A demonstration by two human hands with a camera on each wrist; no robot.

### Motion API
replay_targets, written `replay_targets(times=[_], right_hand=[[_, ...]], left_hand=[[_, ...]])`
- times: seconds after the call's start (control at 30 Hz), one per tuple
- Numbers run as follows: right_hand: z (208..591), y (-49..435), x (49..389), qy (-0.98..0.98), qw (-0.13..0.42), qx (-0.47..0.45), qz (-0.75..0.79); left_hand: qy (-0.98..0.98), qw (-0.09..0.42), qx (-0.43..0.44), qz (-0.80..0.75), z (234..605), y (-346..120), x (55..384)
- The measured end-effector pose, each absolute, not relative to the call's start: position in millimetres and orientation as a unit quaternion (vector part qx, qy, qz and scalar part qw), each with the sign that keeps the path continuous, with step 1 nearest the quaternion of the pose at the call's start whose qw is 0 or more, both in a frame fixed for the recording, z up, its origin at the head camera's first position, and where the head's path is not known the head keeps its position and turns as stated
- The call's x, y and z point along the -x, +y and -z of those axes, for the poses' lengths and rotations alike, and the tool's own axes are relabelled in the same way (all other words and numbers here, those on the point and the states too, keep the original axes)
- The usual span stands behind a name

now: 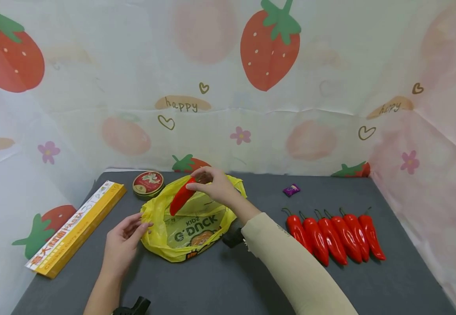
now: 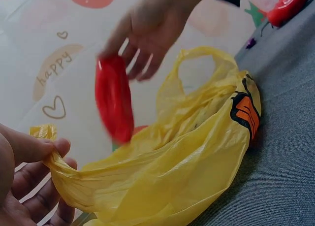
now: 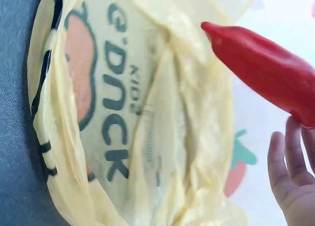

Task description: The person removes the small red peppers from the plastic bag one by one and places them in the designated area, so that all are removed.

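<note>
My right hand (image 1: 216,187) pinches a red chili pepper (image 1: 182,197) near its upper end, holding it tilted over the mouth of a yellow plastic bag (image 1: 158,251). In the right wrist view the pepper (image 3: 261,63) points its tip toward the bag, with the right hand's fingers (image 3: 290,162) at its other end. The bag lies crumpled and spread, with "G.DUCK KIDS" lettering showing. My left hand (image 1: 123,240) is at the bag's left side. Seen from the left wrist, its thumb and finger pinch a gathered edge of the bag (image 2: 147,181).
Several red peppers (image 1: 334,238) lie in a row at the right of the grey table. A small purple packet (image 1: 291,190) lies behind them. Left of the bag are a round red tin (image 1: 148,183) and a long yellow pasta box (image 1: 78,227). A strawberry-print cloth (image 1: 228,87) hangs behind.
</note>
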State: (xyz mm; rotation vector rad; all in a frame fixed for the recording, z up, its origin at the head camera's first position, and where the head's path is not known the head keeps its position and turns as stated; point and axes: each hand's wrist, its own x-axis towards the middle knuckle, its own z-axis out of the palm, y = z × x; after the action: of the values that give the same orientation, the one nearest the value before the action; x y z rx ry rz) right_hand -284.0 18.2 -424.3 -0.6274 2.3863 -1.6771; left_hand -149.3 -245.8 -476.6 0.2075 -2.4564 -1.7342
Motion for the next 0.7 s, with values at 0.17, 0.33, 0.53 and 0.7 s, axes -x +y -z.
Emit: replay_targets(times=[0.17, 0.33, 0.53, 0.7], right_hand=[[418.6, 37.3, 276.1, 0.771, 0.057, 0.176, 0.609], [421.1, 57.1, 268.8, 0.764, 0.070, 0.153, 0.622], [420.2, 93.9, 254.8, 0.784, 0.101, 0.124, 0.600], [417.0, 128.6, 243.0, 0.809, 0.124, 0.134, 0.559]], left_hand=[[-0.815, 0.065, -0.070, 0.571, 477.3, -244.1, 150.2], [-0.813, 0.063, -0.076, 0.573, 477.1, -244.2, 150.0], [-0.812, 0.058, -0.077, 0.576, 476.1, -244.9, 149.4], [-0.810, 0.060, -0.063, 0.580, 476.0, -245.7, 147.4]])
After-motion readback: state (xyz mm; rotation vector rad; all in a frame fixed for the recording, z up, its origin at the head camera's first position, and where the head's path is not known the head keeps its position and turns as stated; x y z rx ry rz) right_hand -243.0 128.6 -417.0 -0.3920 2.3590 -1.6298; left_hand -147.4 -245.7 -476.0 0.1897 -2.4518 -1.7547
